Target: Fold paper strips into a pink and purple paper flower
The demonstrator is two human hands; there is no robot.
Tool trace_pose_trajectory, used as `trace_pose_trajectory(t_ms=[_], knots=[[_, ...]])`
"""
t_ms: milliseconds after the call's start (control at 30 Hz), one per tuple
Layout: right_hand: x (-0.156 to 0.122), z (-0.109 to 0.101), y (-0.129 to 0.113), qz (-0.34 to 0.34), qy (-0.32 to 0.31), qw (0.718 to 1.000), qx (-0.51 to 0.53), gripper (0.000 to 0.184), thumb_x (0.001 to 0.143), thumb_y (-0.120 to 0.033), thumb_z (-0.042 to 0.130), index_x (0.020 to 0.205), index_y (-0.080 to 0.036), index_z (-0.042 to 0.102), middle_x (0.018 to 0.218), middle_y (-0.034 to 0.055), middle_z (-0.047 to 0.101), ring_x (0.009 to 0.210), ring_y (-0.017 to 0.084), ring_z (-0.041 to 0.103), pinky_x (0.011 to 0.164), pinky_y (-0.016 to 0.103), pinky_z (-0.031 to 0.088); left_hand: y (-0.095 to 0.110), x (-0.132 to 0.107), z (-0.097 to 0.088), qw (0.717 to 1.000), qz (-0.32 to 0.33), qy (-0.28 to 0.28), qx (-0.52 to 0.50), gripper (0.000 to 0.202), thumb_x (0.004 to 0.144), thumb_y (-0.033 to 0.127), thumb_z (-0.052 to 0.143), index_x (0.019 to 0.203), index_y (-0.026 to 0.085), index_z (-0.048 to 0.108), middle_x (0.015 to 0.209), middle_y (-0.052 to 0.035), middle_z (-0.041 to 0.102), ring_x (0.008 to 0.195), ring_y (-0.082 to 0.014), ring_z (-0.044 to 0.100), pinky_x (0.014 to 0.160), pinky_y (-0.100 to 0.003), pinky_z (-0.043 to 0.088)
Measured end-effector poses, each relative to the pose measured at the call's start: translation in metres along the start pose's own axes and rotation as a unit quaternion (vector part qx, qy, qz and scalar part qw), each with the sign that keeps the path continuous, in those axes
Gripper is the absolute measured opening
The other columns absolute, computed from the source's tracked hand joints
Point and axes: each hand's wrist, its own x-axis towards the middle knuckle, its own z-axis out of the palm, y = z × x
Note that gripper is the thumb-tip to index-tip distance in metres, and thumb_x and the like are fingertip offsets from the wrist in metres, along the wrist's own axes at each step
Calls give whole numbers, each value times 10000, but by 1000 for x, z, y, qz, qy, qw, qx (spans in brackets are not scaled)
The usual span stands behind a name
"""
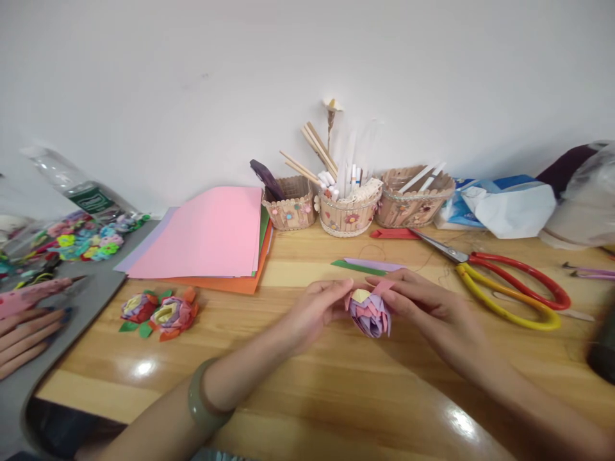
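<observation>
Between my two hands is a paper flower (369, 315) with purple, pink and pale yellow petals, held just over the wooden table. My left hand (319, 314) pinches its left side, thumb on top. At the upper right, my right hand (423, 301) has its thumb and fingers closed on a pink paper strip (383, 287) that touches the flower. Whether the strip is fixed to the flower, I cannot tell. Two finished-looking paper flowers (173, 315) with green and orange leaves lie to the left. Thin green and purple paper strips (369, 264) rest behind my hands.
Large red-and-yellow scissors (509, 282) lie on the right. A stack of coloured paper (202, 237) sits back left. Decorated baskets (348, 214) of sticks and pens line the wall beside a tissue pack (509, 205). Another person's hand (29, 339) rests at far left near a pink glue gun (33, 294).
</observation>
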Motion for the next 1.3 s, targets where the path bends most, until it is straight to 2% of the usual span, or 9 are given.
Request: trace_pose_trajectory(t_ms=[133,233,400,533,633,733,867,1000,1300], knots=[[-1,3,4,-17,-17,999,-24,248,856,-352,468,797,-222,671,856,42,590,848,180,560,748,319,448,-3,0,0,996,34,25,81,321,676,411,639,791,118,700,748,-58,668,699,-135,550,736,-271,409],[-1,4,6,-29,-17,998,-46,247,859,-343,466,780,-216,662,841,42,581,815,172,553,735,319,450,-3,0,-1,991,49,39,122,286,646,397,667,746,132,703,708,-37,668,675,-128,540,729,-275,412],[-2,5,8,-41,-14,998,-52,215,849,-333,493,837,-227,679,837,38,602,788,164,555,713,310,451,-1,-1,1,991,64,46,104,187,627,275,691,751,136,687,733,-22,667,640,-100,545,669,-247,428],[-3,6,8,-15,6,999,-29,203,825,-345,532,880,-231,690,826,38,627,772,168,578,676,301,452,-1,-1,1,993,66,34,92,145,619,214,691,724,127,642,692,1,642,585,-73,538,586,-209,431],[-4,7,7,10,21,1000,-5,205,795,-376,567,824,-222,699,772,39,630,723,165,580,631,286,451,-1,-2,1,995,40,18,84,196,596,241,706,716,122,606,639,9,614,534,-87,541,509,-218,441],[-2,5,4,27,3,999,24,211,771,-395,591,763,-213,699,774,42,636,736,166,583,659,283,452,0,-2,1,997,23,12,75,226,587,274,712,682,120,577,602,10,593,500,-98,537,461,-227,438],[-2,2,-1,80,-50,990,101,256,774,-429,573,800,-203,690,843,47,670,781,177,605,708,290,464,2,-3,2,997,24,26,66,204,590,251,712,660,116,577,607,12,581,523,-72,519,497,-199,420],[-2,3,-1,132,-46,980,142,292,727,-461,611,789,-185,681,791,43,691,697,162,610,643,268,479,2,-3,2,997,19,28,64,205,581,240,718,664,119,575,621,14,576,556,-69,514,528,-195,404],[-2,6,-3,140,-36,983,110,268,706,-433,635,746,-169,660,691,31,664,609,129,567,559,239,452,1,-2,1,993,46,45,102,224,561,231,726,627,112,547,591,24,554,543,-53,488,531,-189,363]])
